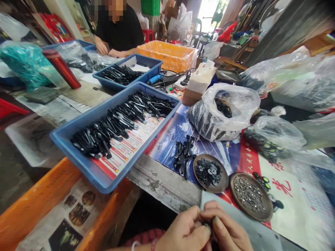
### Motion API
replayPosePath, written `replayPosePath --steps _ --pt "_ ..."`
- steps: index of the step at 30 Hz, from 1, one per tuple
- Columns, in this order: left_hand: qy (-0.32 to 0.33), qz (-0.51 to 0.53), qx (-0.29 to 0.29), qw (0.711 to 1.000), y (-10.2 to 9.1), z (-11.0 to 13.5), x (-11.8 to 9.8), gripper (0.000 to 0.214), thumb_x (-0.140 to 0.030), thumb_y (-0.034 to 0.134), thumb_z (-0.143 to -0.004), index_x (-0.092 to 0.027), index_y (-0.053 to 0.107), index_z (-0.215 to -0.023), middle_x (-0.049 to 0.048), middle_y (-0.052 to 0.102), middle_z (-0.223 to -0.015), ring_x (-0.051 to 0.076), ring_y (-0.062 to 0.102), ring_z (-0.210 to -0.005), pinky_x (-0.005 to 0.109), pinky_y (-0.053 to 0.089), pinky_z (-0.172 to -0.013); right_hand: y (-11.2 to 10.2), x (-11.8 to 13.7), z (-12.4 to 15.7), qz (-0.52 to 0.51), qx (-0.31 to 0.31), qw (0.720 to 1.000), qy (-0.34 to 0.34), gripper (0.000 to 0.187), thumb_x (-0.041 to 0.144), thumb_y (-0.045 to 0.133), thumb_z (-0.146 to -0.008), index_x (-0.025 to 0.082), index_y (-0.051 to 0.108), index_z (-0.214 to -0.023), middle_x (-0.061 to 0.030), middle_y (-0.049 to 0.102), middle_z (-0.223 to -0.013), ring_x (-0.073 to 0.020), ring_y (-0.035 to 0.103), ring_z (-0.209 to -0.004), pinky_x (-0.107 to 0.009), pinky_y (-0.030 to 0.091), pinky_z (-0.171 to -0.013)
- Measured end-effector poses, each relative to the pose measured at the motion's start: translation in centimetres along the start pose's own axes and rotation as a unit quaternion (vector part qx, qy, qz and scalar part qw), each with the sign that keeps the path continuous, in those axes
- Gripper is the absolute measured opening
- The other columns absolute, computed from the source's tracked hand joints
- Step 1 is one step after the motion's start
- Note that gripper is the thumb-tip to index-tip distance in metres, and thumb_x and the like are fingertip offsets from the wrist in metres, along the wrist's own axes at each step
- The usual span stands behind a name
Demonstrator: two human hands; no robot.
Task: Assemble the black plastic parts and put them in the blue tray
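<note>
Close together at the bottom of the head view, my left hand (184,228) and my right hand (227,228) are closed around a small black part (208,223), mostly hidden by the fingers. Just beyond them stands a brown bowl (225,181) of small dark discs and fittings. Right of it, another brown bowl (234,198) holds shiny metal pins. A loose pile of slim black pieces (184,153) lies left of the bowls. Some black-and-green round parts (262,181) lie beside the pin bowl.
A blue tray (104,184) of long black pieces overhangs the table edge, above an orange crate (44,195). Behind it are a second blue tray (154,64) and a yellow basket (167,52). Plastic bags (225,115) of parts crowd the right. Another person (117,35) sits across.
</note>
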State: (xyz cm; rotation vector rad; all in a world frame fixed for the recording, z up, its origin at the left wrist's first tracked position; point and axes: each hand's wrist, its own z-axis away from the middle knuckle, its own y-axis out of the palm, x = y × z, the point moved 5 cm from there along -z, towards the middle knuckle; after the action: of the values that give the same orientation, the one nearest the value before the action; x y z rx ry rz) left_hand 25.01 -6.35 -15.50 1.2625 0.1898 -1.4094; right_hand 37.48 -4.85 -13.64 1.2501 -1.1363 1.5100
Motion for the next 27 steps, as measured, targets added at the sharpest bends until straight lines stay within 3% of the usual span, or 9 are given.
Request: replayPosePath --steps 5,8,12,19,24,27 --pt "0.007 0.014 -0.004 1.000 -0.1 0.5 -0.5 0.038 -0.053 0.058 -0.092 -0.017 0.051 -0.102 -0.0063 0.058 -0.057 0.003 0.036 -0.031 0.013 0.026 -0.031 0.6 -0.1 0.4 -0.040 -0.034 0.997 0.060 0.034 0.052 0.056 -0.097 0.022 0.072 -0.100 -0.0045 0.065 -0.077 -0.0164 0.060 -0.059 -0.025 0.051 -0.055" --pt "0.044 0.016 -0.021 0.999 -0.4 0.5 -1.1 0.038 -0.054 0.055 -0.095 -0.017 0.051 -0.099 -0.0043 0.060 -0.062 0.002 0.038 -0.033 0.013 0.025 -0.033 0.6 -0.3 0.9 -0.075 -0.053 0.991 0.098 0.036 0.055 0.060 -0.094 0.020 0.068 -0.099 -0.0023 0.063 -0.072 -0.0136 0.054 -0.055 -0.023 0.049 -0.053" --pt "0.073 -0.009 -0.042 0.996 -0.1 0.1 -2.0 0.035 -0.049 0.055 -0.096 -0.016 0.051 -0.106 -0.0035 0.061 -0.068 0.003 0.043 -0.038 0.014 0.032 -0.039 0.3 -0.6 1.8 -0.121 -0.050 0.986 0.101 0.036 0.054 0.061 -0.094 0.019 0.065 -0.103 -0.0023 0.063 -0.077 -0.0111 0.052 -0.056 -0.022 0.048 -0.054" --pt "0.039 -0.062 -0.035 0.997 1.6 -0.1 -1.7 0.035 -0.035 0.054 -0.097 -0.017 0.043 -0.125 -0.0059 0.056 -0.072 0.003 0.046 -0.042 0.014 0.036 -0.043 -0.3 -1.0 3.1 -0.191 -0.035 0.973 0.127 0.035 0.051 0.061 -0.095 0.017 0.062 -0.102 0.0009 0.056 -0.070 -0.0105 0.048 -0.056 -0.022 0.043 -0.053" --pt "-0.018 -0.097 0.023 0.995 2.9 -0.1 -1.4 0.049 -0.032 0.056 -0.096 -0.018 0.032 -0.136 -0.0040 0.061 -0.073 0.003 0.045 -0.038 0.012 0.034 -0.037 -0.5 -1.1 2.8 -0.288 -0.056 0.948 0.127 0.035 0.050 0.065 -0.093 0.018 0.061 -0.104 0.0075 0.044 -0.053 -0.0079 0.043 -0.045 -0.018 0.034 -0.045" --pt "-0.024 -0.131 0.010 0.991 3.1 -0.1 -1.2 0.053 -0.026 0.056 -0.095 -0.019 0.029 -0.140 -0.0030 0.062 -0.076 0.004 0.048 -0.042 0.013 0.038 -0.040 -0.8 -1.1 2.6 -0.314 -0.082 0.936 0.135 0.034 0.049 0.073 -0.087 0.018 0.061 -0.092 0.0087 0.043 -0.053 -0.0039 0.035 -0.039 -0.015 0.029 -0.039"
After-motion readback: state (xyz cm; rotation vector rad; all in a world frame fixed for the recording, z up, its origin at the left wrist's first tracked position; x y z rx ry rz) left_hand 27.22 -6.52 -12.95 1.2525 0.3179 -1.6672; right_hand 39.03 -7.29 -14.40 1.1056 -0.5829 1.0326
